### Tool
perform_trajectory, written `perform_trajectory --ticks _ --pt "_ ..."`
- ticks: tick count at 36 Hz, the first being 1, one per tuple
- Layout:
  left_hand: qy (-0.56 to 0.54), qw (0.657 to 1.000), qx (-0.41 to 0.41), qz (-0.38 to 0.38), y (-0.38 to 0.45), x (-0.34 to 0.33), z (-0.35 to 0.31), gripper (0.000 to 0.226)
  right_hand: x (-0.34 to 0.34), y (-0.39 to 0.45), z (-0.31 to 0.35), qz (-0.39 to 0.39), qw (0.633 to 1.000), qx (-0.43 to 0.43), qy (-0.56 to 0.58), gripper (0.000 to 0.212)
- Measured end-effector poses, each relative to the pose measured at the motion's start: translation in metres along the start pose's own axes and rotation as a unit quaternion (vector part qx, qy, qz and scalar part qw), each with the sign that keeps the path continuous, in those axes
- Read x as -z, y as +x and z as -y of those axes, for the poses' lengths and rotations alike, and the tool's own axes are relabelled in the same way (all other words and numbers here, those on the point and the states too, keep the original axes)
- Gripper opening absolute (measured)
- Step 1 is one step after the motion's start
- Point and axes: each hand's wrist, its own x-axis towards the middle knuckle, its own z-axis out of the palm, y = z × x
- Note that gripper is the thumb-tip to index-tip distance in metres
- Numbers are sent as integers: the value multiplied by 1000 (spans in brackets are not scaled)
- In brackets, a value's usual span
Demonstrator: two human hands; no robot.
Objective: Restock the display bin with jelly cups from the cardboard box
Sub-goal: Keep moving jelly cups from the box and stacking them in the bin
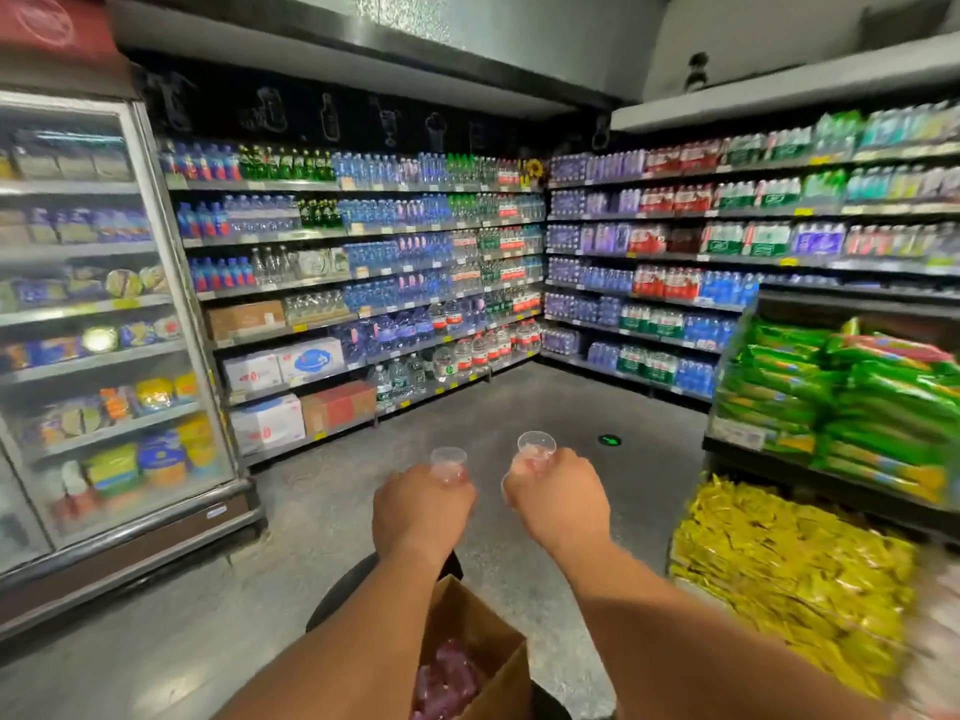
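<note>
Showing a supermarket aisle corner, ordered from largest feature to smallest. Tiered metal shelves of bottled water (415, 262) line the back and right walls; a glass-door refrigerated cabinet (104, 314) stands at left. At right, a heap of glossy yellow foil packets (789, 558) lies below stacked green crinkled snack bags (857, 397). The speckled grey concrete floor (337, 522) is matte and smooth. At the bottom edge, an open brown cardboard box (483, 631), stiff-walled with a raised flap, holds a mass of pink-purple jelly cups (447, 678). Both arms are extended forward at mid-height. The left hand (421, 511) is curled around one small clear plastic cup with a round rim (449, 462). The right hand (561, 501) grips a similar cup (535, 449), with the edge of a second cup apparently beneath it. The display bin cannot be identified in this view; blur at the right edge hides detail. Judged from these positions, the cups are out of the box and in transit, unplaced, and many remain in the box, so restocking appears far from complete.
</note>
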Motion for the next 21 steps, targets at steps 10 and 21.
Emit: perform_trajectory --ticks 10,21 --pt "-86 985 -128 73 -96 -3 -140 29 196 -58 -55 -126 991 -38 27 37" --pt "-128 948 -234 171 -261 -66 -280 33 382 -144 -178 -249 956 -158 5 40"
